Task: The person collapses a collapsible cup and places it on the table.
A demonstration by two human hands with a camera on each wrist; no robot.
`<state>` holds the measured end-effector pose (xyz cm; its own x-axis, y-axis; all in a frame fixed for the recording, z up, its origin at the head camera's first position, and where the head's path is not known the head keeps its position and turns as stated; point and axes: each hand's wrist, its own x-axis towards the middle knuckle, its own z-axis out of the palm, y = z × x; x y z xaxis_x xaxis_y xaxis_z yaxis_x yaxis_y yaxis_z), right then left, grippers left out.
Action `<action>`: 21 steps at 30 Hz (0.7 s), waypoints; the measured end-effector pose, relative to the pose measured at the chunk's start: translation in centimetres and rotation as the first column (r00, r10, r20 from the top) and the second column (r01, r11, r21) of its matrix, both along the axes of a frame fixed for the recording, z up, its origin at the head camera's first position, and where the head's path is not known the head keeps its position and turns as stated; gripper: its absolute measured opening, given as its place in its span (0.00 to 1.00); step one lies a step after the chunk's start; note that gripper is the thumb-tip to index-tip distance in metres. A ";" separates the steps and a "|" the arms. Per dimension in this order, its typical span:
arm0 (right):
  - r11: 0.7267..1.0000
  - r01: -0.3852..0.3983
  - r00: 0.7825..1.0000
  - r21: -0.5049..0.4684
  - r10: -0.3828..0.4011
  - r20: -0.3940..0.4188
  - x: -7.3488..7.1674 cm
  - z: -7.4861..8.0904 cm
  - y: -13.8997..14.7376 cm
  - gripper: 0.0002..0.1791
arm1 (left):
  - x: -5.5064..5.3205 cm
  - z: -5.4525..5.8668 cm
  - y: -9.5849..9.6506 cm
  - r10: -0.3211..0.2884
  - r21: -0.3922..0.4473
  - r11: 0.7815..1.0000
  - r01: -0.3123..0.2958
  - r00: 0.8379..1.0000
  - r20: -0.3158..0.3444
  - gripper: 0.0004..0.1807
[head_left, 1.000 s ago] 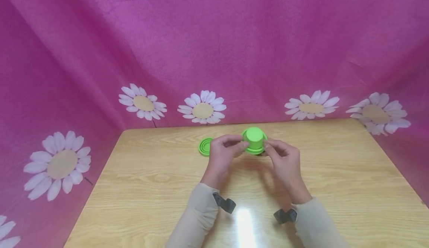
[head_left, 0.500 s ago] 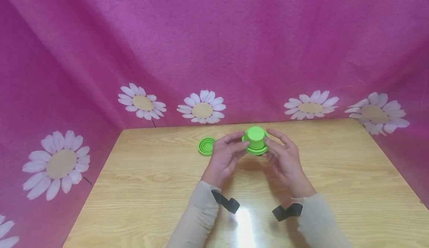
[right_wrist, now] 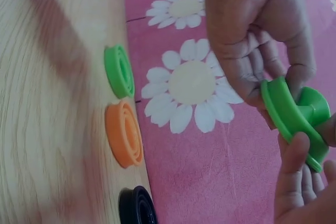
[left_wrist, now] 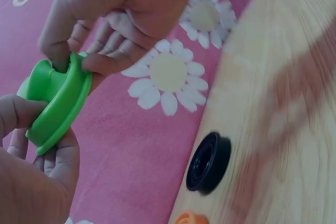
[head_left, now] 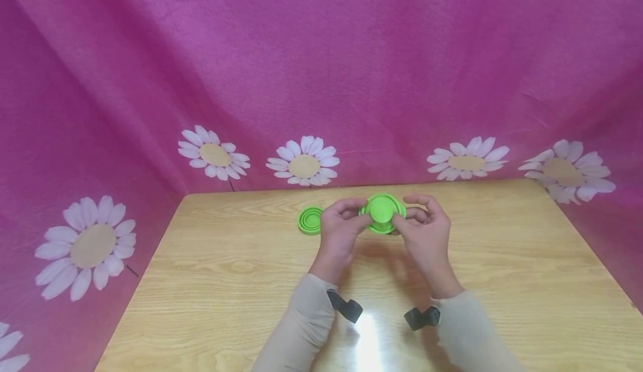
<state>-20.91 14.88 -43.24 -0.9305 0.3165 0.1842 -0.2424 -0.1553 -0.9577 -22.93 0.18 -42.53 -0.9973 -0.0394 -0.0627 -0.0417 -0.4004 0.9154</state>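
Both hands hold a green collapsible cup (head_left: 382, 209) up over the far part of the table, its round base facing the head camera. My left hand (head_left: 340, 232) grips its left side, thumb against the base and fingers at the rim. On the other side my right hand (head_left: 428, 237) pinches it, thumb at the base, forefinger raised off it. In the left wrist view the cup (left_wrist: 63, 103) is tilted between the hands. The right wrist view shows the wide rim of the cup (right_wrist: 289, 114) and its narrower raised middle.
A flattened green ringed cup (head_left: 308, 220) lies left of the hands on the wooden table (head_left: 226, 282). An orange one (right_wrist: 123, 135) and a black one (right_wrist: 137, 205) lie in line with it, mostly hidden in the head view. A pink flowered cloth (head_left: 382, 81) hangs behind.
The cup's base, standing tall like a hat crown before, now looks lower in the head view. The right fingers spread and shifted, and both thumbs now lie against the base.
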 end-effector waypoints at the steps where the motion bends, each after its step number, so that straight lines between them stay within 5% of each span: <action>1: 1.000 0.010 1.000 0.022 -0.010 -0.005 0.0 0.0 -0.1 0.19 | 0.0 0.0 0.0 0.007 -0.034 0.999 -0.008 1.000 -0.015 0.16; 10: 0.995 0.044 0.997 0.089 -0.039 -0.063 0.0 -0.2 -0.4 0.13 | 0.5 -0.1 -0.6 0.018 -0.149 0.988 -0.038 0.991 -0.136 0.13; 14: 0.974 0.060 0.994 0.219 -0.038 -0.102 0.2 0.0 -0.5 0.13 | 0.6 -0.3 -1.2 -0.018 -0.228 0.973 -0.030 0.978 -0.207 0.11; 21: 0.935 -0.018 0.964 0.354 0.110 -0.242 1.4 2.2 -0.6 0.16 | 0.6 0.0 -1.9 -0.104 -0.372 0.928 -0.003 0.958 -0.267 0.08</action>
<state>-19.53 14.26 -41.08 -0.8540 0.1317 0.5033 -0.4845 0.1509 -0.8617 -22.31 -1.73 -42.48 -0.9732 0.0448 0.2254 0.2237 -0.0404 0.9738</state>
